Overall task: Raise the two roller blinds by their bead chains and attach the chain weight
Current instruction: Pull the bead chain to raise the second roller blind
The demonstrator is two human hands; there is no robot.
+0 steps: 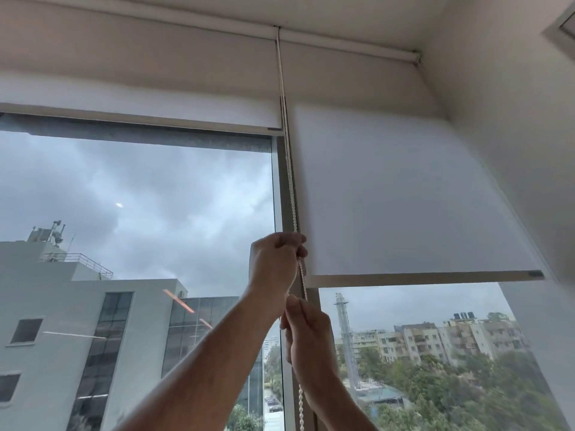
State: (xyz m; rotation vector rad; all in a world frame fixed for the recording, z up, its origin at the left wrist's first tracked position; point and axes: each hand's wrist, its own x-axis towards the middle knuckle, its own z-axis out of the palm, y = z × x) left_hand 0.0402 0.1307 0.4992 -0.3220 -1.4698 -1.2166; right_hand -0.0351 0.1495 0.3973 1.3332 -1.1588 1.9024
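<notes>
Hands meet at the middle of the frame on the bead chain (292,194), between the two blinds. Left hand (275,259) sits higher, fingers curled tight round it. Right hand (306,334) grips lower down. Left blind (140,110) is up high; right blind (404,197) hangs lower. Chain's bottom end is cut off.

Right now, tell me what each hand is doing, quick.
Left hand: fingers curled round the bead chain, gripping it high.
Right hand: fingers closed on the same chain, lower down.
</notes>
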